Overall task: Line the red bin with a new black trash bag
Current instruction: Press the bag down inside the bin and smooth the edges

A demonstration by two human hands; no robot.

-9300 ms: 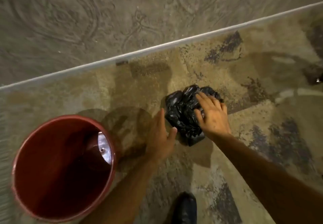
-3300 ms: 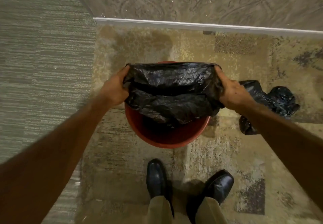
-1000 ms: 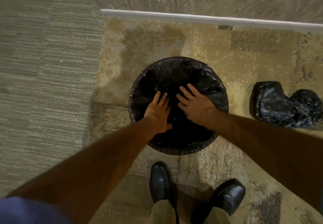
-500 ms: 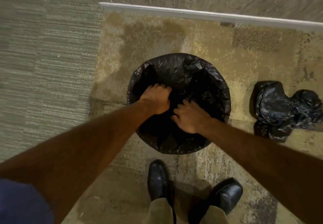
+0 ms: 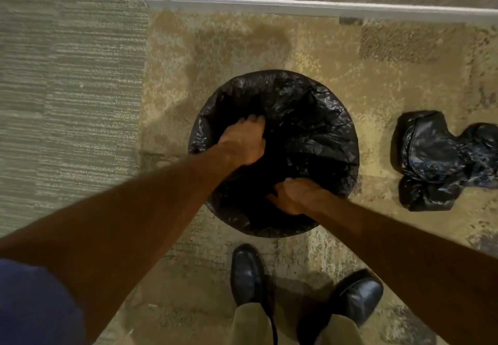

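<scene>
while hands [image 5: 269, 167] press inside, bag [image 5: 310, 118] opens upward

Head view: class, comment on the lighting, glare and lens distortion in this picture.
Head view: dim, warm light; the inside of the black trash bag sinks into near-black, swallowing detail around the left hand and right hand; soft glare glints on the crumpled bag; wide-angle bowing curves the white baseboard.

Glossy black trash bag [image 5: 310, 118]; mottled tan carpet [image 5: 336, 56]; striped grey-green carpet [image 5: 67, 88]; black shoes [image 5: 248, 274].
</scene>
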